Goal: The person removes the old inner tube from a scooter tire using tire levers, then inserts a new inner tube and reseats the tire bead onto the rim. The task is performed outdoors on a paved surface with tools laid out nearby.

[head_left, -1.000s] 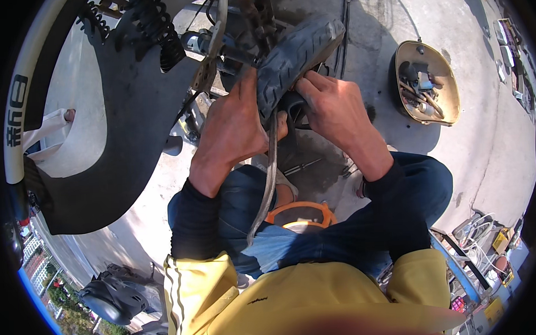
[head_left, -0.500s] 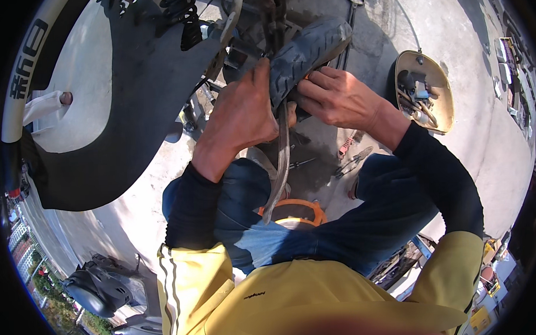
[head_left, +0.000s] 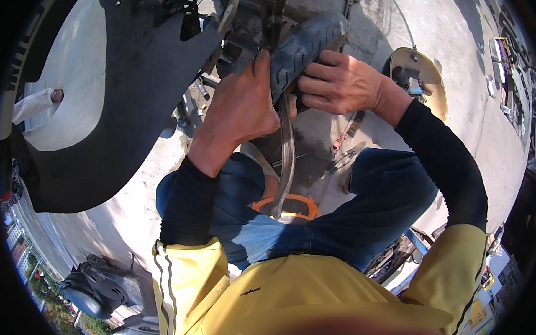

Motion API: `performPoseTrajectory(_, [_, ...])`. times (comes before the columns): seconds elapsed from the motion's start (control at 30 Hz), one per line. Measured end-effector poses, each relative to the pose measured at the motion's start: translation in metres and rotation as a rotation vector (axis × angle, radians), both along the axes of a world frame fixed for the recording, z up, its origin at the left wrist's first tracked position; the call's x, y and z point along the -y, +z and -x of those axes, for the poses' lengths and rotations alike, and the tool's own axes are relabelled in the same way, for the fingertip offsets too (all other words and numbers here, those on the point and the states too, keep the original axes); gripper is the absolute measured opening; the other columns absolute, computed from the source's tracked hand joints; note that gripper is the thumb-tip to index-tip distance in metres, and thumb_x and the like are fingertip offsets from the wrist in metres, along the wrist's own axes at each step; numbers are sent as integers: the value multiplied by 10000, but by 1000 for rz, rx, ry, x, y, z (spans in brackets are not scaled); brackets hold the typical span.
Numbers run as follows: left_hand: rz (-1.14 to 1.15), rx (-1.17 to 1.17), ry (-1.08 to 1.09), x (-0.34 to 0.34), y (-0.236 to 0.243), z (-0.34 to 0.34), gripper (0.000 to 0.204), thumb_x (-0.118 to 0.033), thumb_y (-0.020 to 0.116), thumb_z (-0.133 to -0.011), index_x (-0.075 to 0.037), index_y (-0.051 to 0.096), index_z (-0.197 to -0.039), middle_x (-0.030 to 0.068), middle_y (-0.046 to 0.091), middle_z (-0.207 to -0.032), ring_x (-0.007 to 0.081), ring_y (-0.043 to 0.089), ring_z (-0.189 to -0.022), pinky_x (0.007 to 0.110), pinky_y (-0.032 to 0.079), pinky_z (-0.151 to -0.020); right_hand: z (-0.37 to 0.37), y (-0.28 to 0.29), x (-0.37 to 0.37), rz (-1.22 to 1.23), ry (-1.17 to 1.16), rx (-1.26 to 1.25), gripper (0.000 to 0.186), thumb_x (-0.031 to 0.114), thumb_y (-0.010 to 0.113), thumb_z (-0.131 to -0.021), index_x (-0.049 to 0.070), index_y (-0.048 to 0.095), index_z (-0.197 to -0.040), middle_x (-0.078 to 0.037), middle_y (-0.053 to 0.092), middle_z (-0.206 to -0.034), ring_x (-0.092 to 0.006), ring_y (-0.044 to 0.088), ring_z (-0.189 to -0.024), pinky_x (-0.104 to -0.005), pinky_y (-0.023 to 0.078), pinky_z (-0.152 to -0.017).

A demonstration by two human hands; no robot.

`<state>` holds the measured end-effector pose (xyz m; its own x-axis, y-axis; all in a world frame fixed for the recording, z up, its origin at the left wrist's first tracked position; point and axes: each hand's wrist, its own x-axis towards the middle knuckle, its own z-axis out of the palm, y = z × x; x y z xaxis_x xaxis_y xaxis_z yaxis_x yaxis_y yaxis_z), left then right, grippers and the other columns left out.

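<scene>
Black rubber tyre, dull, curved and grooved.

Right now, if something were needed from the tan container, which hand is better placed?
Probably the right hand: the tan container shows just past its wrist. The left hand is farther off, on the left side of the tire.

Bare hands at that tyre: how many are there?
2: the left hand at the left side of the tyre, the right hand at its right. Fingertips are partly hidden, but both hands show.
</scene>
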<state>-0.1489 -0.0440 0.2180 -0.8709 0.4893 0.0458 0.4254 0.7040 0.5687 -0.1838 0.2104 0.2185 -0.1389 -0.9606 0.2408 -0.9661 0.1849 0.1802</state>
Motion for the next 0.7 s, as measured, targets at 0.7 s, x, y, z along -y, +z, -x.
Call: performPoseTrajectory(0.7, [35,61,52,-6,9,1,814,-338,803,-859,98,470,-1460,341,716,-1084,518,721,-990,517,590,-862,-42,-21,12,387,-541,100,178,194,693,-804,133,712,-970,12,625,-1040,-215,595,-965,-386,441,-842])
